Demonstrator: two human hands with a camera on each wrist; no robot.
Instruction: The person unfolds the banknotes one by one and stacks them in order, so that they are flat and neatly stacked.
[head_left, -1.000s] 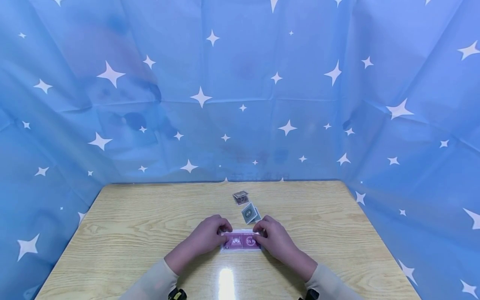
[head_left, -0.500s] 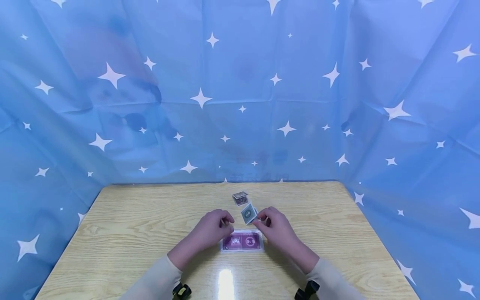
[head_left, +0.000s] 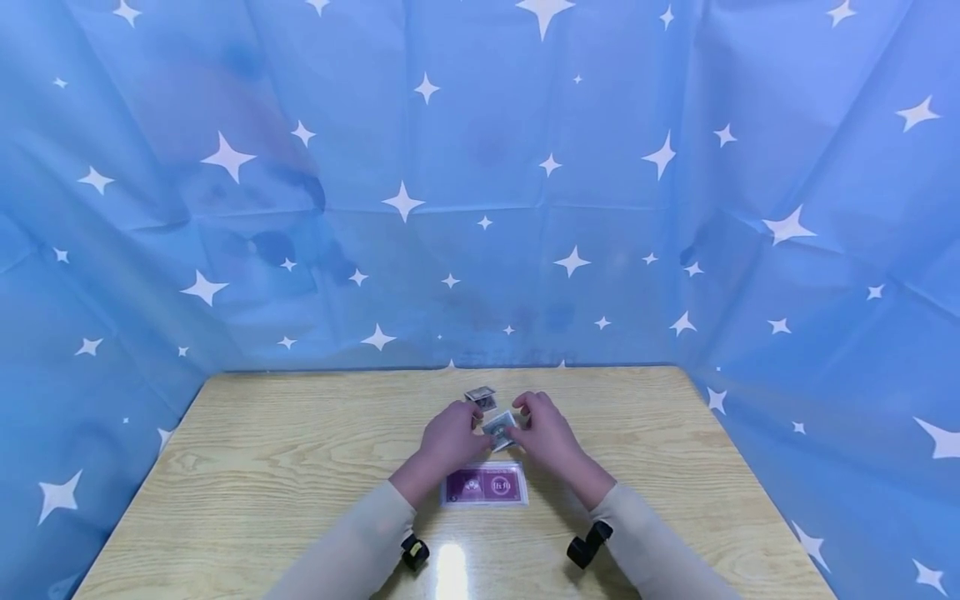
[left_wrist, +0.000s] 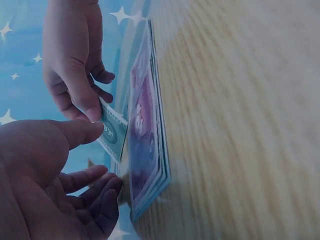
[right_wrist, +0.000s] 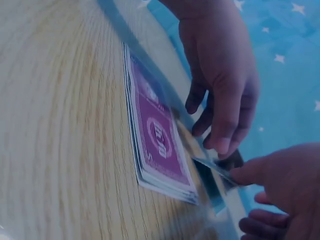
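A folded green play-money bill (head_left: 498, 427) lies between both hands past the middle of the table. My right hand (head_left: 549, 435) pinches its right side, thumb on the printed face. My left hand (head_left: 452, 437) touches its near left corner with the thumb; in the left wrist view, its loosely bent fingers stay apart from the thumb. Nearer the person, a purple play-money bill (head_left: 484, 485) lies flat on top of a stack, whose layered edges show in both wrist views. A folded brown bill (head_left: 481, 397) lies just beyond the left fingers.
The wood-grain table (head_left: 300, 467) has a light glare near its front. A blue curtain (head_left: 480, 292) with white stars hangs behind it and along both sides. Each wrist wears a small black device, such as the left device (head_left: 414, 552).
Both hands have left the flattened purple bill and moved forward to the green one. The right hand reached it first, then the left hand came to its other side.
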